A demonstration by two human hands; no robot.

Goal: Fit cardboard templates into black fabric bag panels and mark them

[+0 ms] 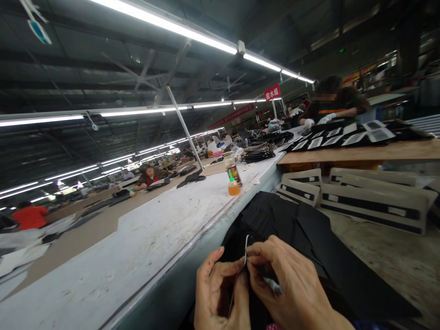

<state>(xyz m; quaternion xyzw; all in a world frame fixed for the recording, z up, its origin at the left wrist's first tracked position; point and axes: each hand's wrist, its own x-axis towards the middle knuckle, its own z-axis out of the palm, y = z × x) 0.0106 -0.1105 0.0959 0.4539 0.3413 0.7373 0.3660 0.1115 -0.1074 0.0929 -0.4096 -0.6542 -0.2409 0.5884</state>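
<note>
Both hands are low in the middle of the view, over a pile of black fabric pieces [295,229] that lies by the long white worktable [144,238]. My left hand [220,293] is closed in a pinch on a black piece, thumb against fingers. My right hand [292,288] is closed too, pinching a thin white strip or thread [246,250] at the edge of that piece. A small grey item [275,286] shows between its fingers; I cannot make out what it is.
A bottle of orange liquid [234,179] stands on the white table. Stacks of black pieces [261,153] lie farther along it. White-and-black flat panels [364,197] lean at the right under a wooden bench [360,151], where a person in a dark top [338,103] works. Other workers sit far left.
</note>
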